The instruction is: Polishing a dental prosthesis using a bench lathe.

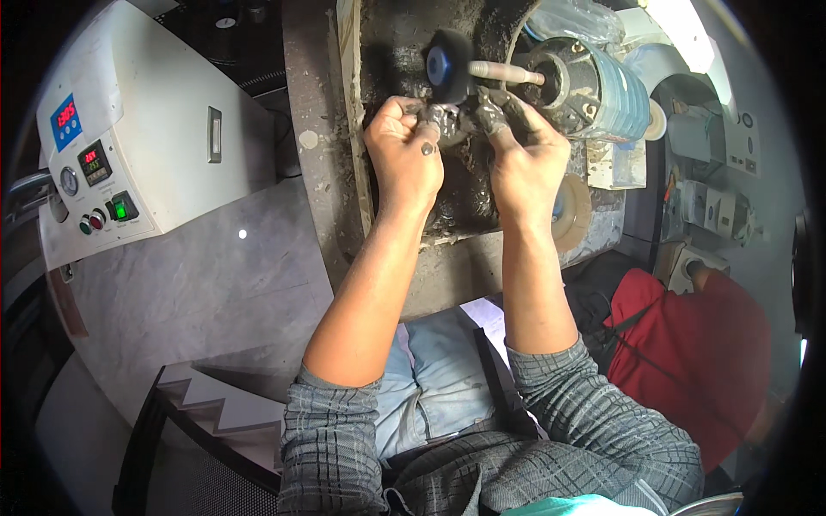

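My left hand [404, 150] and my right hand [527, 155] come together just below a round black polishing wheel [450, 69] with a blue hub. Between their fingertips they pinch a small, shiny, slurry-coated piece [444, 117]; its exact kind cannot be made out. Dark grey paste smears the fingers of both hands. The wheel looks blurred and sits on a tapered spindle [508, 72] that comes out of a blue-green motor [615, 90] at the right. Whether the piece touches the wheel is hard to tell.
A dirty splash tray [469, 206] surrounds the wheel. Right of it lies a round pale bowl [572, 211], and a clear plastic bag [576, 21] rests behind the motor. A white machine with displays [185, 112] stands at left. Another person in red [697, 353] is at right.
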Motion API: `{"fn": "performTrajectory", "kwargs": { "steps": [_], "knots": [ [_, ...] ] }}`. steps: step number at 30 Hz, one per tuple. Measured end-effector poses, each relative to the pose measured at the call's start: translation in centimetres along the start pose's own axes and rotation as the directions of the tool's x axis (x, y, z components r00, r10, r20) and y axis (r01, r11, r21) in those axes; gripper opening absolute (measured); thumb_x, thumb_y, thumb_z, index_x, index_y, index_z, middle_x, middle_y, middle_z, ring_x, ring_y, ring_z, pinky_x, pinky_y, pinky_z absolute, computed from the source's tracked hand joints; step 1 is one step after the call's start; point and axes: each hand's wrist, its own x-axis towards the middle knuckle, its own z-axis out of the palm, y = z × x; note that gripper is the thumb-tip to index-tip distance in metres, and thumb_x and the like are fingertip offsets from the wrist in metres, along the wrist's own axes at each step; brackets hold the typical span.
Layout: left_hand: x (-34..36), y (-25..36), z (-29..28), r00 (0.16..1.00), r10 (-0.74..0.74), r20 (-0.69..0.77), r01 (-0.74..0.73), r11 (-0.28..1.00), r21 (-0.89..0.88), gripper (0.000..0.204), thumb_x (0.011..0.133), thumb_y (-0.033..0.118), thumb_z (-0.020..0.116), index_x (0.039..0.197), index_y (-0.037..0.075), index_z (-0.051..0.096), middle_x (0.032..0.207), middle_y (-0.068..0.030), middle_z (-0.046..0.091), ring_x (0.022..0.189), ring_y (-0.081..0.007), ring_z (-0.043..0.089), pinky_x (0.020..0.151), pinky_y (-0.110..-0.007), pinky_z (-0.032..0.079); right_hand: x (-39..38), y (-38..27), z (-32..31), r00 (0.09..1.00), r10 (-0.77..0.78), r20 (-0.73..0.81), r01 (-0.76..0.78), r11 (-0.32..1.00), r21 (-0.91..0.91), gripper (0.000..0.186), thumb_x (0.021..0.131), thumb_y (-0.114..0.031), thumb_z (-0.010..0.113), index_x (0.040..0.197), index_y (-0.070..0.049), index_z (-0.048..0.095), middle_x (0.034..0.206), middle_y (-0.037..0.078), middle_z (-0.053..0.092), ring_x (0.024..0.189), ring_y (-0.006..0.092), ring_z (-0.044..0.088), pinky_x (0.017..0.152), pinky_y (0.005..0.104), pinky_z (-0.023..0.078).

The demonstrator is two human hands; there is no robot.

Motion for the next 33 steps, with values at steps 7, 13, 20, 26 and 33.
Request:
{"fn": "performTrajectory", "kwargs": {
  "steps": [7,13,20,26,33],
  "knots": [
    [0.3,0.1,0.5,1.0,0.001,0.014,-0.002,0.999,0.048,0.019,0.084,-0.018,0.05,0.094,-0.004,0.057,0.083,-0.0059,0.065,0.074,-0.0065,0.06,0.066,-0.02,0.045,0.4,0.4,0.0,0.998,-0.06,-0.015,0.06,0.998,-0.021,0.023,0.085,0.006,0.061,0.104,0.004,0.073,0.092,0.007,0.074,0.08,0.0092,0.064,0.076,0.0252,0.052],
    [0.5,-0.3,0.2,1.0,-0.012,-0.01,0.013,0.996,0.094,0.017,0.083,-0.017,0.052,0.092,-0.003,0.057,0.08,-0.0031,0.062,0.071,-0.0053,0.056,0.064,-0.02,0.044,0.3,0.5,0.1,1.0,-0.013,0.024,0.014,1.0,-0.02,0.023,0.086,0.006,0.061,0.106,0.004,0.072,0.093,0.007,0.074,0.082,0.009,0.064,0.077,0.0243,0.052],
    [-0.1,0.2,0.5,0.993,0.051,0.11,-0.062,0.993,0.103,0.018,0.084,-0.018,0.05,0.092,-0.003,0.056,0.083,-0.0074,0.067,0.075,-0.0069,0.061,0.068,-0.021,0.046,-0.3,0.6,-0.9,0.999,-0.032,-0.04,0.033,0.999,0.03,0.025,0.086,0.007,0.06,0.108,0.004,0.072,0.094,0.007,0.074,0.084,0.0097,0.065,0.078,0.0245,0.052],
    [1.0,-0.2,0.4,1.0,0.004,-0.019,-0.003,0.998,0.061,0.024,0.08,-0.019,0.05,0.095,-0.003,0.058,0.086,-0.0046,0.065,0.074,-0.0057,0.056,0.069,-0.02,0.043,1.3,0.6,0.7,0.999,-0.043,0.017,0.044,0.997,-0.056,0.024,0.085,0.006,0.061,0.106,0.004,0.072,0.092,0.007,0.074,0.082,0.0093,0.065,0.076,0.0253,0.052],
    [0.3,0.1,0.2,0.999,0.042,-0.011,-0.041,0.996,0.073,0.021,0.083,-0.018,0.05,0.095,-0.002,0.054,0.081,-0.0042,0.062,0.07,-0.0039,0.054,0.061,-0.02,0.04,0.1,0.3,0.7,1.0,-0.005,-0.002,0.005,0.999,0.042,0.024,0.085,0.008,0.061,0.105,0.004,0.072,0.089,0.006,0.073,0.08,0.0086,0.063,0.075,0.0245,0.052]
  ]
}}
